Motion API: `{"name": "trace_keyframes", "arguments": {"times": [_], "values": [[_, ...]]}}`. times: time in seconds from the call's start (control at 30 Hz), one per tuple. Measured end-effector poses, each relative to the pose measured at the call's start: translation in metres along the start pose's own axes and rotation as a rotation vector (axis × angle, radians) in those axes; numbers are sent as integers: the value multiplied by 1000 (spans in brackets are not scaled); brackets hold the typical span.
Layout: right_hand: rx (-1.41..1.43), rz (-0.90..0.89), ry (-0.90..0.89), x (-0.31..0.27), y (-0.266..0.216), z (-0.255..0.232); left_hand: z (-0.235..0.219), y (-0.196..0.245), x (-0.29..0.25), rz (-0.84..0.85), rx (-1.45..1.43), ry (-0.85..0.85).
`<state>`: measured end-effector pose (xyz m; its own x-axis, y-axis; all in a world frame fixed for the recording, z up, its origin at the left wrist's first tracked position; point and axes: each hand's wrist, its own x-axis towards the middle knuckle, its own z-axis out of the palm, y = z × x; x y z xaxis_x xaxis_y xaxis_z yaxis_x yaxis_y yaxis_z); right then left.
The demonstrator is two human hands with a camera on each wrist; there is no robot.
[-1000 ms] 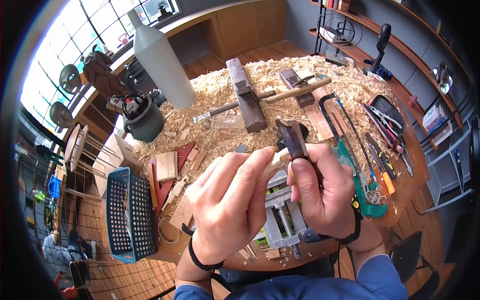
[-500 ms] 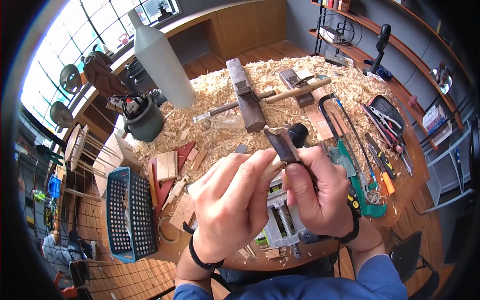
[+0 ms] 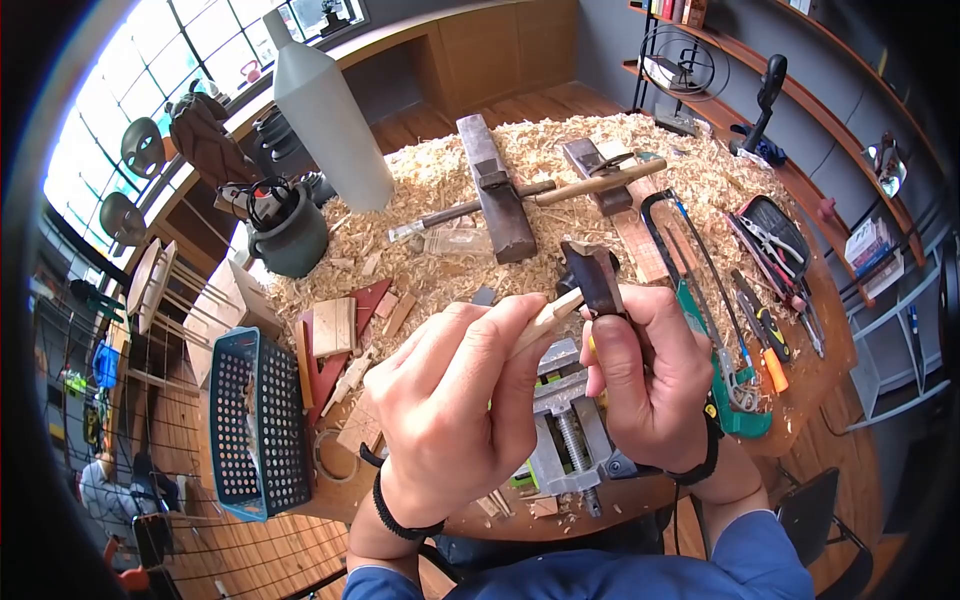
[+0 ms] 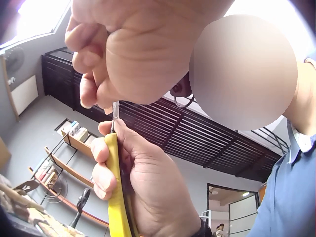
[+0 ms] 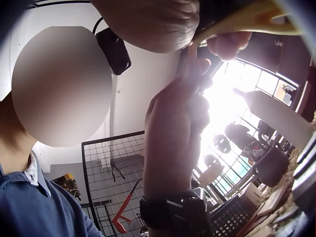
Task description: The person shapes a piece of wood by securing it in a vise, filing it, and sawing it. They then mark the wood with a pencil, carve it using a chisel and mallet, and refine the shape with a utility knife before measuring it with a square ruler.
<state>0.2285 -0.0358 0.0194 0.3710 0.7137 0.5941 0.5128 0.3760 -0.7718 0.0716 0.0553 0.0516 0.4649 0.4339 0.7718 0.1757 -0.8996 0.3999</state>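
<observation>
In the head view, my left hand (image 3: 450, 385) pinches a slim pale wooden stick (image 3: 545, 322), its tip poking out past thumb and forefinger. My right hand (image 3: 655, 385) grips a utility knife, whose dark handle (image 3: 597, 283) points away from me, its near end close against the stick's tip. From the left wrist, the yellow and black knife handle (image 4: 117, 182) lies in the curled right fingers, and the short metal blade (image 4: 116, 109) reaches toward the left hand. The right wrist view catches the handle's yellow side (image 5: 247, 20); the stick is mostly hidden there.
Below the hands sits a metal vise (image 3: 570, 435). Wood shavings (image 3: 430, 170) cover the table around wooden planes (image 3: 497, 190) and a mallet-like handled tool (image 3: 600, 183). A green hacksaw (image 3: 715, 360) and pliers (image 3: 775, 240) lie right; a perforated basket (image 3: 262, 430) stands left.
The knife handle swung left, then back right and upright. More of the stick's tip now shows between the hands. Both hands keep their grip and stay nearly in place.
</observation>
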Motion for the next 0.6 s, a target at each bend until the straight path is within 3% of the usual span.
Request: {"name": "trace_keyframes", "arguments": {"times": [0.33, 0.43, 0.6], "values": [[-13, 3, -119, 3, -3, -3, -1, 6, -1, -93, -29, -62], [87, 89, -159, 0, -6, 1, 0, 5, -1, -68, -4, -78], [29, -31, -136, 5, -4, -2, 1, -1, -2, -51, -55, -66]]}}
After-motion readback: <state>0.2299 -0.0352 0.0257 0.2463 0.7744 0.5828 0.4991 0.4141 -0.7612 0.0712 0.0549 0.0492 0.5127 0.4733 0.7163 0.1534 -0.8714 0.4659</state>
